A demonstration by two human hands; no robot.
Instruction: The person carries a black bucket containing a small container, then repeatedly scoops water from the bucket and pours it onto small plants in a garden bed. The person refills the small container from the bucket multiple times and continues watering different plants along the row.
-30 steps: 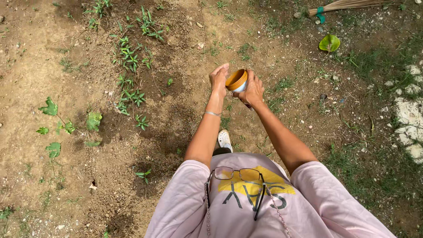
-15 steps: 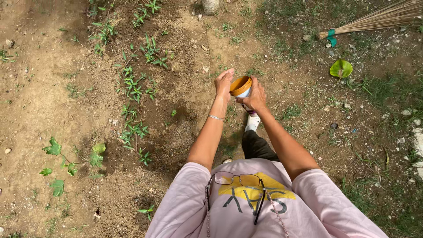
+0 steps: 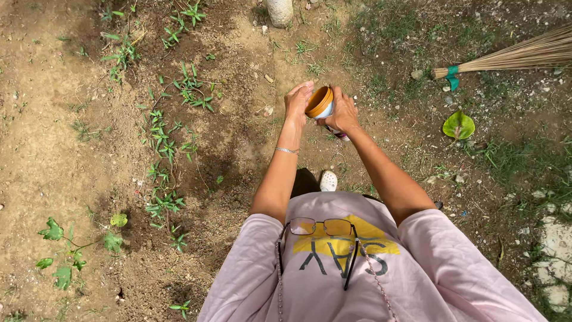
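Observation:
I hold a small round container with an orange-brown lid (image 3: 320, 102) in front of me over bare soil. My left hand (image 3: 297, 99) rests against the lid's left side, a thin bracelet on that wrist. My right hand (image 3: 341, 113) grips the container's white body from the right and below. Both arms reach forward from a pink shirt with glasses hanging at the collar. A white shoe (image 3: 328, 180) shows on the ground below my arms.
A row of small green seedlings (image 3: 164, 143) runs along the soil at left. A broom (image 3: 506, 58) lies at upper right, with a green leaf (image 3: 458, 126) below it. A stone (image 3: 279, 11) sits at the top edge. Pale rocks (image 3: 557, 250) lie at lower right.
The view has shifted forward over the ground as I step along. Both hands stay on the container, which has kept its place in front of me.

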